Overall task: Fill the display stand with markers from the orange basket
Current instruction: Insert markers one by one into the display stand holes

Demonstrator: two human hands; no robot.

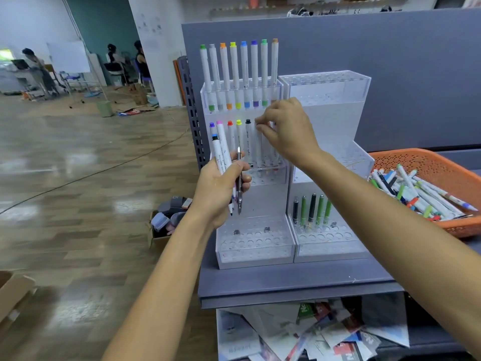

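A clear acrylic display stand (256,246) with three stepped tiers stands on the grey shelf. Its top tier holds a full row of white markers (244,71) with coloured caps. Several more stand in the middle tier. My right hand (283,128) pinches the top of a white marker (259,149) standing in that middle row. My left hand (221,188) grips a small bunch of markers (221,155) and a thin metal pen, in front of the stand. The orange basket (440,165) at the right holds a heap of markers.
A second acrylic stand (328,87) stands beside the first, with several dark and green pens (312,208) in its lowest tier. A grey partition rises behind. A cardboard box of items (166,220) sits on the wooden floor at the left. People sit far back left.
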